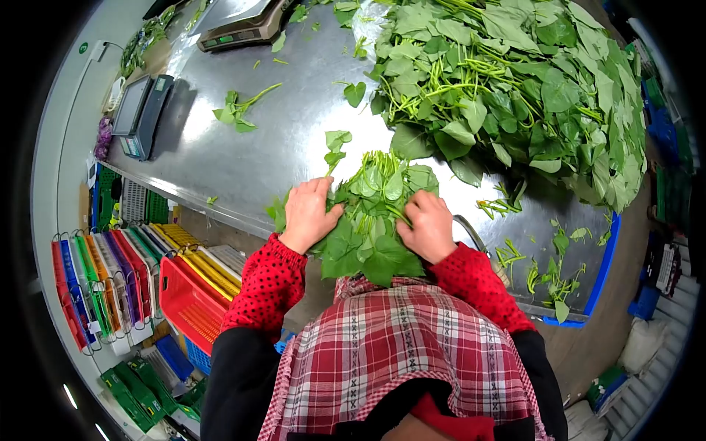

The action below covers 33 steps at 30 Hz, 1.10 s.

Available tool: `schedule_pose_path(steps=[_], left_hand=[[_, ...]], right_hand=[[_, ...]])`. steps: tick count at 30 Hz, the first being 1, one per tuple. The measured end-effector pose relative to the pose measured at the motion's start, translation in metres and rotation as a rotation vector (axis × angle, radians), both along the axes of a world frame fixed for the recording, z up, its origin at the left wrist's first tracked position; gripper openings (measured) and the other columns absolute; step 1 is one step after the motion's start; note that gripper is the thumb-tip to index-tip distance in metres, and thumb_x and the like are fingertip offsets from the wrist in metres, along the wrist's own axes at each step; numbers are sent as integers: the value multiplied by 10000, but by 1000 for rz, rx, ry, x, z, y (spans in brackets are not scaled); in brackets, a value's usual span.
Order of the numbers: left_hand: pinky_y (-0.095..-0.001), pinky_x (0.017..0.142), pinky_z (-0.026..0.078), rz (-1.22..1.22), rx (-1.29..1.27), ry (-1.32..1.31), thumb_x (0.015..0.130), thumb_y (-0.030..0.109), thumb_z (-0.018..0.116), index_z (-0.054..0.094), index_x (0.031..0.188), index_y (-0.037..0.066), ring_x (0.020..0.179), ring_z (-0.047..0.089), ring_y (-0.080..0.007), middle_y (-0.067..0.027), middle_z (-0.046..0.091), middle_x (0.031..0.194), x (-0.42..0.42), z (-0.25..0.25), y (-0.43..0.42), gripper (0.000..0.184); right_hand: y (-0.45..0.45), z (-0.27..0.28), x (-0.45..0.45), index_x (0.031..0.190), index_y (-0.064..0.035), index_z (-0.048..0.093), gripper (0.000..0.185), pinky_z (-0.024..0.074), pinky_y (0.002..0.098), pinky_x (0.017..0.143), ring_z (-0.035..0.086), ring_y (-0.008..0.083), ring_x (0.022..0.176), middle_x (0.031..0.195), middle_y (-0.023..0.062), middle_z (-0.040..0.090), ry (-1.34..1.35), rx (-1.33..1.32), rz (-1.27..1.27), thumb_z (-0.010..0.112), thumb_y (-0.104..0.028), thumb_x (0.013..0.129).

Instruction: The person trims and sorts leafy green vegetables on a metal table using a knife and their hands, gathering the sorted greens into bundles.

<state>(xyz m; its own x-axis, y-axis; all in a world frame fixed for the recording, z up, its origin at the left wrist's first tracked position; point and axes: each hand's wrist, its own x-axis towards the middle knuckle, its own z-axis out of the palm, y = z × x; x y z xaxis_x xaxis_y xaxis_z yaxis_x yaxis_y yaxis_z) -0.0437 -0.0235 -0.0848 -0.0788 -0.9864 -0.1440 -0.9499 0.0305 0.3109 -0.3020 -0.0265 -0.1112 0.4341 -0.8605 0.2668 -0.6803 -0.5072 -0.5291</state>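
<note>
A bunch of leafy greens (375,220) lies at the table's front edge, its cut stems pointing away from me and its leaves hanging toward my checked apron. My left hand (309,214) rests against the left side of the bunch, fingers close together. On the right side, my right hand (429,225) has its fingers curled round the bunch's edge leaves and stems. A large heap of the same greens (507,88) covers the back right of the metal table (243,162). A loose sprig (237,114) lies farther back on the left.
A scale (142,117) stands at the table's left edge, another scale (243,26) at the back. Stem scraps (555,275) lie at the front right. Below left are a red basket (193,301), hanging coloured frames (110,287) and green crates (140,393).
</note>
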Motion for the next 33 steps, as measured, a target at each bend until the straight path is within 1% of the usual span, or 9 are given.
schedule_pose_path(steps=[5,8,10,13,18,25,30,32,33], left_hand=[[-427,879,443,-96,-339,-78,785,216,673,580,1200,44,1032,579,-342,-161,627,1086,15,-8,6,460],[-454,816,483,-73,-66,-70,819,258,676,547,1235,42,966,600,-383,-178,626,1099,23,-29,9,486],[-453,805,484,-15,-91,-40,814,338,682,563,1160,8,942,603,-380,-195,624,1049,14,-20,0,493],[-462,792,490,98,-59,-79,786,519,677,584,1065,-41,913,613,-375,-220,624,999,3,1,-6,632],[-412,889,506,282,592,125,659,751,673,548,1161,-117,1009,645,-374,-273,643,1087,-3,6,-12,1010],[-295,819,527,674,814,1174,785,180,787,624,1156,-42,907,645,-156,-108,683,1052,-61,12,12,463],[-315,831,536,288,429,1171,816,210,750,634,1173,-6,932,659,-184,-108,682,1071,-73,29,34,433],[-325,879,514,759,1040,1536,824,163,717,616,1175,-5,950,646,-178,-108,668,1110,-73,-7,26,402],[-313,893,505,642,858,1338,871,203,659,624,1164,5,953,646,-183,-98,670,1118,-81,2,27,356]], right_hand=[[4,49,-51,797,-25,634,15,486,292,795,596,168,878,962,81,626,-1035,431,-334,623,-16,799],[-13,11,-111,1122,19,559,369,499,298,747,613,168,852,1004,115,621,-1420,547,-811,539,-320,978],[-9,14,-101,1150,23,558,472,506,296,729,622,176,852,1056,120,619,-1320,736,-988,559,-406,954],[7,17,-66,1180,64,582,596,516,299,717,639,189,867,985,130,667,-601,897,-563,639,-453,888],[4,-6,-14,1176,151,507,792,533,431,765,653,395,903,1025,303,616,10,451,-402,703,-518,800],[29,-38,7,1172,144,451,622,518,403,818,657,363,944,1033,276,645,-629,852,-212,697,-340,870],[49,16,3,1246,69,448,479,499,367,845,643,314,971,1058,242,648,-817,648,-165,641,-230,925],[37,-20,1,1317,19,429,472,486,380,882,620,339,1013,1143,204,625,-684,1124,-177,590,-234,952],[47,-32,7,1319,11,438,463,486,388,877,617,330,1016,1150,192,618,-729,878,-197,582,-238,956]])
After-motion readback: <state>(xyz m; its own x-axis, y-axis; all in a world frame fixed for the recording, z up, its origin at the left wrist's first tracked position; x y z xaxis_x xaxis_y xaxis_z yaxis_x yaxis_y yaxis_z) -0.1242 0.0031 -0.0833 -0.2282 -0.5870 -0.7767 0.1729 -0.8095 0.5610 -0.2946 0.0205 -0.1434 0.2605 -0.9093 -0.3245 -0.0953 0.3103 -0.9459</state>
